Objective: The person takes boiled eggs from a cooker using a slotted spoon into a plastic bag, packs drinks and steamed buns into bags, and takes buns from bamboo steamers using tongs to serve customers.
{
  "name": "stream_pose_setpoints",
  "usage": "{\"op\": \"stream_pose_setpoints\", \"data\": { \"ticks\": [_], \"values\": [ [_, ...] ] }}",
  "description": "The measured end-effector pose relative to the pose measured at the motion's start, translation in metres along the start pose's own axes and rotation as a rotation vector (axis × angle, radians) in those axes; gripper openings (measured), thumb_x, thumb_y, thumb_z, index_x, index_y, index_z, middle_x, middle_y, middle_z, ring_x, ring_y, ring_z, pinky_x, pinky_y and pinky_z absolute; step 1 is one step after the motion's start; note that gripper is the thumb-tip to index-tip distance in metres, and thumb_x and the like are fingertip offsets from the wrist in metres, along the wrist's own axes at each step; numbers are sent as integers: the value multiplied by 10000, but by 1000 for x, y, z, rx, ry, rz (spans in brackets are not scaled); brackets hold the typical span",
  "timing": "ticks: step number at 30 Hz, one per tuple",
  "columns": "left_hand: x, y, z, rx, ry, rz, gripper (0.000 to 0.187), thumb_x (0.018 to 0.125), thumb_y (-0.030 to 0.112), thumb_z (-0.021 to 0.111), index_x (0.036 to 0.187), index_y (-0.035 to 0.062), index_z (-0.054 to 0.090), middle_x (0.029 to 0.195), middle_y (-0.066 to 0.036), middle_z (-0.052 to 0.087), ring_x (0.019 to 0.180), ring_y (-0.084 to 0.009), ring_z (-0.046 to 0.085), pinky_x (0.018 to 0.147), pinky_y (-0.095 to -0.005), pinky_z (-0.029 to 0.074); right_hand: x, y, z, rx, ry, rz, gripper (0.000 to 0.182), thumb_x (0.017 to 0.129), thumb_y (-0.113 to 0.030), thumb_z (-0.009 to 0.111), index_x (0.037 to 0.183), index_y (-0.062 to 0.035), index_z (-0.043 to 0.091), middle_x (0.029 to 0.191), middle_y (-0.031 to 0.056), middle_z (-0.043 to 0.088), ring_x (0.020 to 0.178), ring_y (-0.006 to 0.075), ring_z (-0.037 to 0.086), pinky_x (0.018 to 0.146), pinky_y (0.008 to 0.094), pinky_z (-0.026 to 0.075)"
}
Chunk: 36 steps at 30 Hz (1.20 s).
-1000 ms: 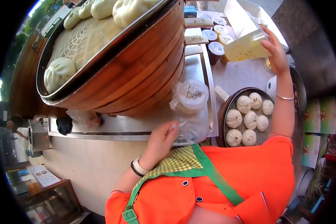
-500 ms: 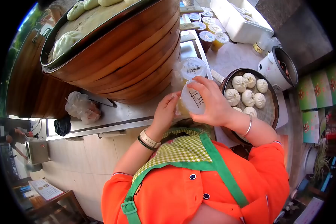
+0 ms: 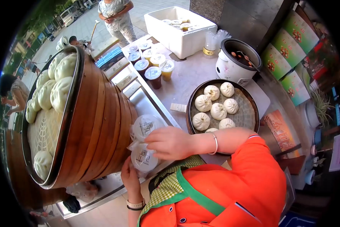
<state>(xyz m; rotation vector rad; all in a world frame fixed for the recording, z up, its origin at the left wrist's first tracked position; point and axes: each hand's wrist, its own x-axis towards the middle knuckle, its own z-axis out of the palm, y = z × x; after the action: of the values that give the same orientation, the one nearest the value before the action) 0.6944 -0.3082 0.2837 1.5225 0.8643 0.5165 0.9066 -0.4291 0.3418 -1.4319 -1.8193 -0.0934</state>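
Two lidded drink cups with printed clear tops stand close together in clear plastic film beside the steamer stack: the far cup (image 3: 147, 125) and the near cup (image 3: 142, 158). My right hand (image 3: 170, 143) reaches over them from the right, fingers bent onto the near cup's rim. Low at the near cup's left side is my left hand (image 3: 130, 179), its fingers closed against the cup and film; the fingertips are partly hidden. The tall wooden steamer stack (image 3: 98, 125) rises just left of the cups, with pleated buns (image 3: 62, 94) on top.
A round steamer tray (image 3: 249, 113) of white buns sits right of my arm. Behind it stands a white cooker (image 3: 230, 70). More sealed drinks (image 3: 153, 75) and a white foam box (image 3: 177, 38) occupy the far counter. A person (image 3: 117, 19) stands beyond.
The view has swung, bringing the street, foam box and steamer top further into sight. My right hand has shifted from around the near cup's lid to across its far side, fingers bent.
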Motion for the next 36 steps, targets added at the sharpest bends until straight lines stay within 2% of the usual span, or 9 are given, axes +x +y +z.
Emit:
{"op": "stream_pose_setpoints", "data": {
  "ticks": [3, 9, 18, 21, 26, 28, 30, 32, 36],
  "values": [
    [1, 1, 2, 148, 55, -79, 422, 729, -46, 423, 1143, -48, 505, 1056, -113, 570, 968, -176, 545, 848, -267, 421, 0, 99, -61, -260, 299, 185, 156, 722, -85, 602, 872, -51, 578, 852, 72, 594, 802, 269, 569, 687, 345, 472],
    [13, -7, 3, 185, 151, -237, 294, 751, -14, 450, 1028, -53, 538, 949, -108, 596, 866, -163, 564, 773, -267, 440, -72, 398, -137, -649, 344, 1183, 375, 771, -154, 512, 1120, -16, 516, 1214, 186, 452, 1060, 356, 485, 930, 407, 392],
    [9, 0, 11, 426, 189, -293, 275, 815, 82, 487, 1051, -33, 567, 988, -136, 598, 908, -204, 564, 788, -316, 452, -92, 510, -191, -912, 314, 1551, 395, 787, -144, 457, 1175, -111, 524, 1365, 85, 336, 1266, 300, 281, 1003, 431, 307],
    [-1, -1, 9, 479, 190, -265, 275, 836, 114, 499, 1059, -27, 576, 1001, -145, 599, 921, -218, 565, 793, -332, 456, -81, 508, -199, -1011, 346, 1477, 396, 784, -162, 486, 1176, -130, 534, 1336, 65, 379, 1247, 275, 312, 990, 427, 317],
    [-1, 32, 25, 682, 243, -351, 272, 875, 132, 457, 1049, -48, 562, 1057, -180, 586, 984, -271, 544, 853, -369, 430, -53, 470, -246, -1313, 693, 855, 236, 775, -162, 562, 1000, -121, 621, 1145, 55, 544, 1107, 246, 456, 901, 395, 389],
    [-12, 18, 18, 601, 385, -487, 269, 893, 157, 452, 1034, -42, 566, 1071, -189, 585, 1013, -297, 538, 891, -393, 413, -44, 449, -273, -991, 963, 613, 153, 781, -136, 589, 927, -112, 629, 1021, 65, 596, 923, 226, 557, 789, 353, 454],
    [-19, -10, -3, 586, 402, -212, 223, 824, 93, 489, 983, -47, 559, 877, -88, 606, 780, -147, 554, 704, -263, 437, -31, 416, -283, -865, 1015, 576, 133, 791, -124, 597, 918, -99, 624, 967, 69, 605, 841, 196, 571, 738, 318, 466],
    [-19, 4, 4, 477, 387, -236, 250, 777, 12, 428, 976, -62, 560, 876, -98, 594, 772, -153, 543, 700, -270, 440, -14, 378, -275, -298, 1123, 478, 132, 827, -103, 602, 946, -48, 591, 856, 67, 613, 708, 114, 575, 664, 231, 473],
    [-15, 17, 11, 169, 440, -214, 225, 858, 83, 450, 992, -29, 591, 745, -27, 554, 692, -88, 491, 653, -217, 400, 35, 247, -216, 526, 1025, 241, 325, 849, -13, 557, 1156, -5, 449, 984, 142, 589, 904, 188, 573, 824, 291, 457]
  ]
}}
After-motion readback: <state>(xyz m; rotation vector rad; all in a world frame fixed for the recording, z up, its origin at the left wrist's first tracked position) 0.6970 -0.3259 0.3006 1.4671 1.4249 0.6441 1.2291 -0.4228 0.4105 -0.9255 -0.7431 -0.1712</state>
